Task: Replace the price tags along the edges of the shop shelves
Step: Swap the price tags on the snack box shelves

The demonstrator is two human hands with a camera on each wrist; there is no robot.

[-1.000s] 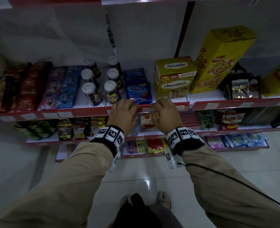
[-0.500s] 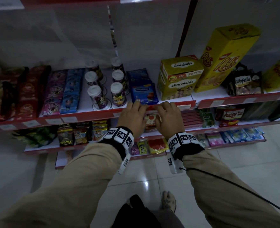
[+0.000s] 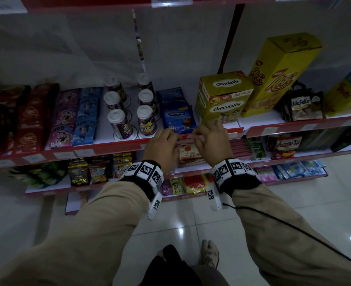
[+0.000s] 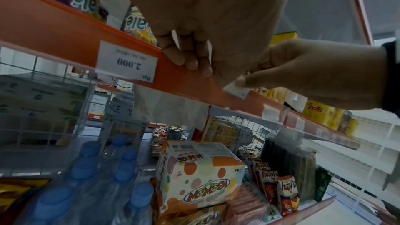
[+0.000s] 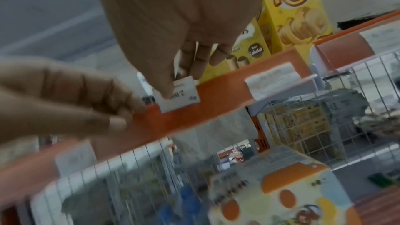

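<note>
The red shelf-edge strip (image 3: 108, 148) runs across the head view at mid-height. My left hand (image 3: 171, 135) curls its fingers over the strip's top edge (image 4: 65, 28), fingertips (image 4: 190, 64) on its front, thumb below. Just to the right, my right hand (image 3: 199, 135) pinches a small white price tag (image 5: 184, 100) between thumb and fingers against the strip (image 5: 216, 95). A corner of that tag (image 4: 237, 91) sticks out under the right thumb. Another tag reading 2.000 (image 4: 127, 61) sits in the strip left of my left hand.
Above the strip stand drink cups (image 3: 145, 120), a blue biscuit pack (image 3: 176, 116) and a yellow Chocolatos box (image 3: 222, 100). Below are a Momogi box (image 4: 201, 174), water bottles (image 4: 90, 168) and snack packs. More tags (image 3: 83, 152) line the strip to the left.
Both hands stay on the same stretch of strip and have drawn slightly closer together. The head view has shifted a little.
</note>
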